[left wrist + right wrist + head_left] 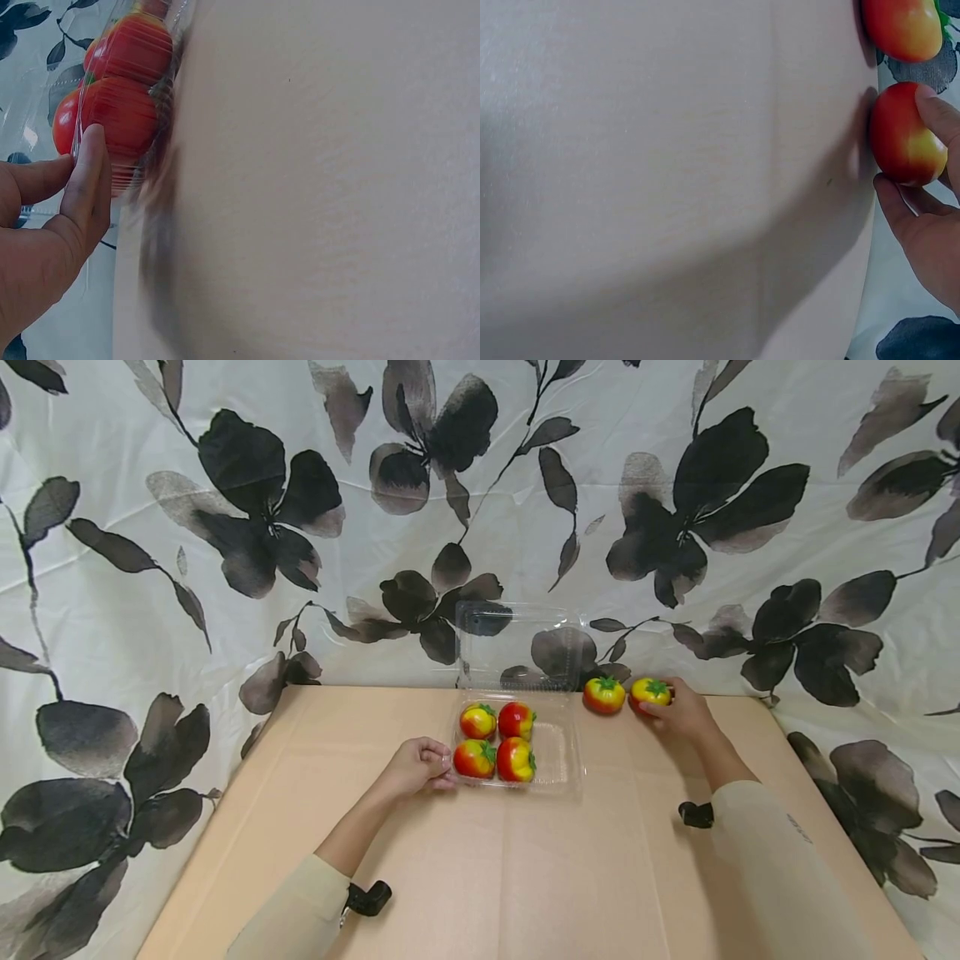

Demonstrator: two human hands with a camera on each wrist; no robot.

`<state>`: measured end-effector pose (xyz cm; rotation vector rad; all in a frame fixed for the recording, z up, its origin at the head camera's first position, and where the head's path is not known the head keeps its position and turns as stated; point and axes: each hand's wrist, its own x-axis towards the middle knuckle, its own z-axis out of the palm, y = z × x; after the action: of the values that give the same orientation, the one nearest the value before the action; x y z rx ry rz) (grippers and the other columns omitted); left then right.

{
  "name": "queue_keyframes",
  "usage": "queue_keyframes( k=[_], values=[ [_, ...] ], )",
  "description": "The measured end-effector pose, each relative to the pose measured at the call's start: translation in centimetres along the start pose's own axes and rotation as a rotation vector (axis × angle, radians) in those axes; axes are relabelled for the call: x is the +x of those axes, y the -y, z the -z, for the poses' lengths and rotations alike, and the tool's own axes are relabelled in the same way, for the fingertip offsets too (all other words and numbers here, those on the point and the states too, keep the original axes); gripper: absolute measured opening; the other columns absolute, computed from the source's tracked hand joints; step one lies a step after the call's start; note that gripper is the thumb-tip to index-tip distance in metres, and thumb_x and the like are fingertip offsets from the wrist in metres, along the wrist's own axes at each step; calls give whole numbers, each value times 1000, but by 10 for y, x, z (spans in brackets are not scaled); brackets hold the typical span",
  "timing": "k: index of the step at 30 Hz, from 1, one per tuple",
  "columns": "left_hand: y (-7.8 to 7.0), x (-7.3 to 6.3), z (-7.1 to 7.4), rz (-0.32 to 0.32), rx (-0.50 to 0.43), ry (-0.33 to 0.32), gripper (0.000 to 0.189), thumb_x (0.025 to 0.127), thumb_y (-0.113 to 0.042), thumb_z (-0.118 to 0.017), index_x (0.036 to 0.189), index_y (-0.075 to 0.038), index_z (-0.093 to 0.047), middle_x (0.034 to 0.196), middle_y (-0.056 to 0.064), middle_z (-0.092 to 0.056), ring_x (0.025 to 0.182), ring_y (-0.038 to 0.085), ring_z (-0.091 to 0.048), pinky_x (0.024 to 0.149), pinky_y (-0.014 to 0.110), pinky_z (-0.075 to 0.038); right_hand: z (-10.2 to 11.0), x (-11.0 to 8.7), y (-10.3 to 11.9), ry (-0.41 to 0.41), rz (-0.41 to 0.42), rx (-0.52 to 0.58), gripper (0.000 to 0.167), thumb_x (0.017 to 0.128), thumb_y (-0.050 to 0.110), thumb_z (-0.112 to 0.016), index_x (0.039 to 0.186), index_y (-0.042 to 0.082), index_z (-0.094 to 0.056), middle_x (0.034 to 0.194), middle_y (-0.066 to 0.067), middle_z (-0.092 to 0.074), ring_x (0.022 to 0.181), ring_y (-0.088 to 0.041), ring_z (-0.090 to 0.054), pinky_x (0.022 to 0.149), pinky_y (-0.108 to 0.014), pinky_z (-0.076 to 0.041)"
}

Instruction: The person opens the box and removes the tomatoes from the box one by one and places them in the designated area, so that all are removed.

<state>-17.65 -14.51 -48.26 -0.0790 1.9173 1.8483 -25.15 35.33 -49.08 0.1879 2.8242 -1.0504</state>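
Note:
A clear plastic clamshell box [557, 747] lies on the table with its lid [517, 639] raised at the back. Several red-and-yellow tomatoes [474, 758] with green tops fill its left and middle part. My left hand [415, 767] pinches the box's near-left wall between thumb and fingers; the left wrist view shows that wall and the tomatoes [120, 112] behind it. Right of the box, my right hand [688, 714] grips a tomato [901, 139] at the table's far edge, thumb on one side and fingers on the other. Another tomato [603, 696] sits just left of it.
The tan table [480, 868] ends at its far edge, right behind the box and the loose tomatoes. A white cloth with dark printed flowers [255, 518] hangs behind and around it. Black wrist straps [367, 898] show at both sleeves.

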Motion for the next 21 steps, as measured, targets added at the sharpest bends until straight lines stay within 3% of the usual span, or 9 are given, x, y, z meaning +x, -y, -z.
queue_keyframes(
  k=[12,21],
  values=[
    [0,1,1,-2,-7,2,22,98,13,-57,119,14,-51,87,14,-62,77,26,-75,82,47,-66,3,-2,4,69,-88,57,89,101,36,-68,158,-7,-16,155,-38,-30,143,-55,-30,124,-69,-26],
    [-1,1,0,12,-6,3,22,98,13,-58,119,13,-51,87,13,-62,78,24,-75,84,47,-65,4,-2,0,65,-70,25,95,98,44,-69,156,-10,-16,152,-39,-33,141,-56,-33,124,-69,-26]
  ],
)
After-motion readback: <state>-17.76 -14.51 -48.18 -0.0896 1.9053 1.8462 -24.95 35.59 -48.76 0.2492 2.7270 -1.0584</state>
